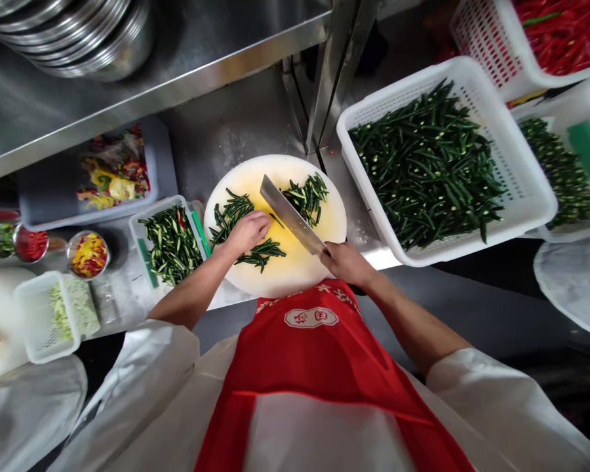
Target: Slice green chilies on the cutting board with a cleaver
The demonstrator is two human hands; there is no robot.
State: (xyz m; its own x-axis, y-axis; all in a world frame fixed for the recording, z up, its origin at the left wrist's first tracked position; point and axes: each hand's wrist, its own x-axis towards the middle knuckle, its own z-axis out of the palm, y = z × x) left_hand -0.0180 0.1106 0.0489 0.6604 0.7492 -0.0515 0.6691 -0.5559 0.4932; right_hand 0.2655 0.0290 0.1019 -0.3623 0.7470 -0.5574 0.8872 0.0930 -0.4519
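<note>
Cleaver (pixel 294 218), one: handle gripped in our right hand (pixel 347 263), at chopping board's (pixel 275 282) near-right edge. Our left hand (pixel 248 232), half-curled among green peppers (pixel 262 253); whether holding any, we cannot tell.

a stainless-steel worktop (pixel 246 124) runs across the view, its bare metal dull and speckled in places. above its far side stands a steel shelf (pixel 226 33), with an upright metal post (pixel 330 72) at its right end. light glints along the shelf's front lip (pixel 187 90) and the worktop's near edge (pixel 387 259); the grey floor (pixel 442 295) below is dim.
</note>
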